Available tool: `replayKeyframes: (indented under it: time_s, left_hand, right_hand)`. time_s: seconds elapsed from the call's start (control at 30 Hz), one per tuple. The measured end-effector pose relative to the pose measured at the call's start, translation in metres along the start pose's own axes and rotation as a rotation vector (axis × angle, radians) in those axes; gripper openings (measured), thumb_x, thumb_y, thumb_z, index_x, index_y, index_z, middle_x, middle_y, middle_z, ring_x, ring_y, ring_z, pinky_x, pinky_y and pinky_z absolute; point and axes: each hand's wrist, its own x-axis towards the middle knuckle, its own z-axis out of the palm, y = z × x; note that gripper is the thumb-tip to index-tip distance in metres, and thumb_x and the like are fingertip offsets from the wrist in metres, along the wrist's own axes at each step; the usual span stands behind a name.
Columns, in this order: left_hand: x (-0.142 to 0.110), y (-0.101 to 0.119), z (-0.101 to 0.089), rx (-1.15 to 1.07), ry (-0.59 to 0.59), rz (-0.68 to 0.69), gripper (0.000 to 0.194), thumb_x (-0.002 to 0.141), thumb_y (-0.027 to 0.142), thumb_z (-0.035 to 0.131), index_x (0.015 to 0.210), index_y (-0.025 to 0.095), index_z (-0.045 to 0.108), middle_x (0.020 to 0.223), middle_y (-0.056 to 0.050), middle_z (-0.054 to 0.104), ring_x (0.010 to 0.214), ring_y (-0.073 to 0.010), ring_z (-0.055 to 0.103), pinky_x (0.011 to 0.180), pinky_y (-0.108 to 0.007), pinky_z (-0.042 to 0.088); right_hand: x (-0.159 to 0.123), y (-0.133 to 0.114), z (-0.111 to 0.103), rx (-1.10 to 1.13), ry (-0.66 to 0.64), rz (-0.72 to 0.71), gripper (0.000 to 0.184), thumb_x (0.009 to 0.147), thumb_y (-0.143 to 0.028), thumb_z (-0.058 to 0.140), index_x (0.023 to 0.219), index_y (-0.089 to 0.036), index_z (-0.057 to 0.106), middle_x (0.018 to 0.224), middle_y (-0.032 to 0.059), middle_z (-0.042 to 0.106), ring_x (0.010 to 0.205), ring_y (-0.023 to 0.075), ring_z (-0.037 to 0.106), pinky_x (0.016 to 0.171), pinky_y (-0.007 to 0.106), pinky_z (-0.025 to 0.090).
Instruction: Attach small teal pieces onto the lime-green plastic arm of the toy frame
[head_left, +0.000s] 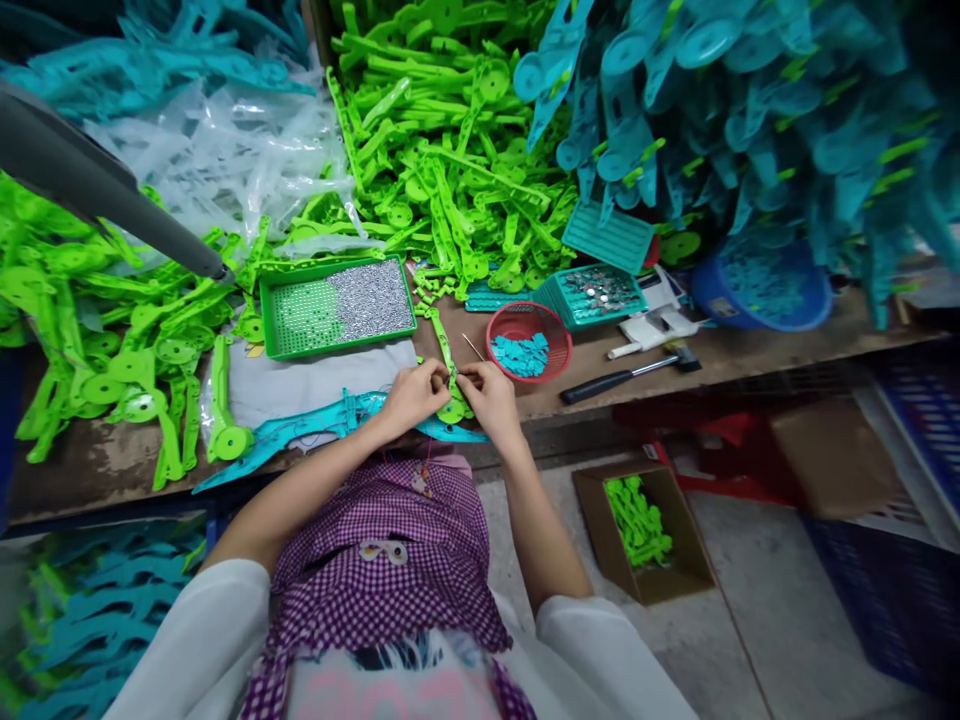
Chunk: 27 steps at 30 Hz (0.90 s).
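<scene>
Even, bright light from overhead w/ soft, faint shadows under my hands. Colours very saturated. Centre is sharp; edges bend & stretch from the wide lens. The heap of teal plastic parts [750, 110] top right smears, corners go dim.

You've got two hands [416, 395] [487, 392] at the bench. One green tray [279, 330] of small silver parts, one red basket [501, 325], two teal baskets [559, 295] [607, 237], one blue bowl [709, 290], one hammer [622, 377], one cardboard box [600, 530]. Loose green and teal parts: too many to count.
</scene>
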Motion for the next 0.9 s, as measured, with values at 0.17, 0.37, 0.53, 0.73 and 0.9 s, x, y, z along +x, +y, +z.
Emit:
replayKeyframes:
  time_s: [0.17, 0.37, 0.53, 0.73, 0.9]
  left_hand:
    - [0.001, 0.000, 0.000, 0.000, -0.015, 0.001, 0.022, 0.073, 0.013, 0.058, 0.094, 0.018, 0.063, 0.067, 0.003, 0.065, 0.061, -0.0122, 0.060, 0.062, -0.022, 0.045]
    - [0.001, 0.000, 0.001, -0.002, -0.026, 0.005, 0.022, 0.073, 0.013, 0.058, 0.093, 0.018, 0.064, 0.067, 0.002, 0.065, 0.061, -0.0124, 0.060, 0.062, -0.022, 0.045]
    - [0.002, -0.002, 0.001, -0.016, -0.038, 0.028, 0.021, 0.073, 0.013, 0.058, 0.093, 0.018, 0.064, 0.067, 0.002, 0.066, 0.061, -0.0128, 0.060, 0.061, -0.022, 0.044]
    - [0.001, -0.001, -0.001, -0.016, -0.043, 0.033, 0.016, 0.073, 0.013, 0.057, 0.086, 0.018, 0.065, 0.069, 0.002, 0.067, 0.060, -0.0126, 0.059, 0.059, -0.022, 0.043]
    - [0.001, -0.002, 0.000, -0.031, -0.034, 0.027, 0.019, 0.075, 0.014, 0.057, 0.090, 0.018, 0.067, 0.068, 0.002, 0.066, 0.059, -0.0119, 0.058, 0.060, -0.022, 0.043]
  right_hand:
    - [0.005, 0.004, 0.005, -0.036, 0.002, 0.014, 0.015, 0.084, -0.031, 0.050, 0.082, -0.019, 0.059, 0.085, 0.0068, 0.064, 0.075, 0.0189, 0.060, 0.074, 0.034, 0.048]
    - [0.005, 0.003, 0.011, -0.171, -0.021, -0.023, 0.018, 0.090, -0.032, 0.039, 0.086, -0.021, 0.053, 0.090, 0.0088, 0.061, 0.088, 0.0231, 0.057, 0.080, 0.037, 0.045]
    - [0.004, 0.001, 0.014, -0.168, 0.011, -0.017, 0.017, 0.090, -0.033, 0.040, 0.086, -0.022, 0.052, 0.090, 0.0078, 0.060, 0.087, 0.0221, 0.057, 0.079, 0.035, 0.044]
    - [0.004, 0.002, 0.009, -0.092, 0.006, -0.021, 0.015, 0.086, -0.033, 0.047, 0.081, -0.021, 0.055, 0.085, 0.0056, 0.060, 0.075, 0.0183, 0.057, 0.075, 0.033, 0.046]
    - [0.003, 0.002, 0.008, -0.078, 0.007, -0.024, 0.017, 0.085, -0.035, 0.051, 0.082, -0.020, 0.058, 0.083, 0.0045, 0.060, 0.070, 0.0167, 0.056, 0.072, 0.032, 0.046]
